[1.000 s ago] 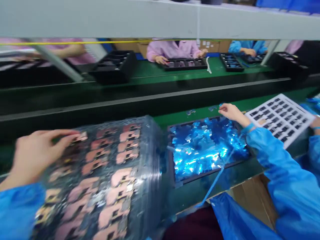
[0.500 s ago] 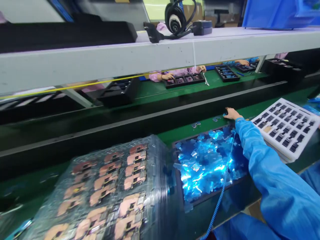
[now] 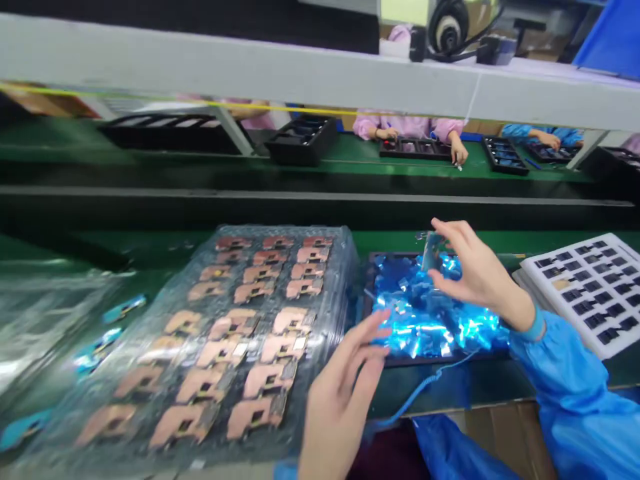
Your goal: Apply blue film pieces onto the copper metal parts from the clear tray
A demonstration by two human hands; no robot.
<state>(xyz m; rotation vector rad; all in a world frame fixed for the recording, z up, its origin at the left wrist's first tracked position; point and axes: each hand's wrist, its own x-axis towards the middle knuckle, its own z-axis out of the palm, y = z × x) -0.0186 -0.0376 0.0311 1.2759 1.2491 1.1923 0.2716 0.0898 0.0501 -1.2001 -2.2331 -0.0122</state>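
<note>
My right hand (image 3: 473, 270) is raised over a dark tray (image 3: 373, 313) heaped with shiny blue film scraps (image 3: 425, 320), and its fingers pinch a small grey-blue film piece (image 3: 433, 251). My left hand (image 3: 345, 393) hovers near the tray's left edge with fingers stretched out and nothing in them. To its left lies a stack of clear blister trays (image 3: 220, 340) carrying rows of copper-pink flex parts (image 3: 260, 313). A coiled blue wrist-strap cord (image 3: 415, 393) runs from my right sleeve across the table's front edge.
A white tray (image 3: 585, 287) of small dark parts sits at the right. Beyond a dark conveyor (image 3: 300, 200), people in pink and blue sleeves (image 3: 405, 127) work at black trays (image 3: 415, 148). A grey shelf (image 3: 280, 67) overhead carries a headset (image 3: 447, 27). Clear trays (image 3: 45, 313) lie left.
My right hand came back from the table beyond the tray and now holds a film piece above the scraps. My left hand has come into view near the tray. The view swung left.
</note>
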